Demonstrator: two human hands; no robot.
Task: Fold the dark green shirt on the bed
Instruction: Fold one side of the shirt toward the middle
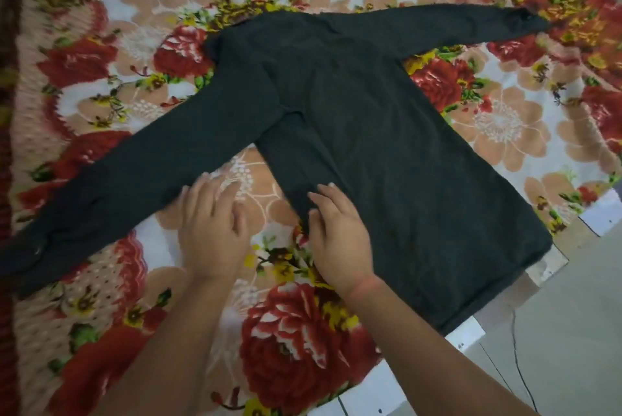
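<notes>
- dark green shirt (353, 133) spread flat on floral bedspread (303, 331), sleeves out;
- left hand (212, 227) open flat beside the near sleeve, holding nothing;
- right hand (336, 234) flat, fingers straight, on the shirt's side edge

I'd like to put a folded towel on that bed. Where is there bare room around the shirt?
Bare blanket lies beyond the collar, and in the wedge between the far sleeve and the shirt body. It is crowded by the near sleeve, where the left hand and right hand sit.
</notes>
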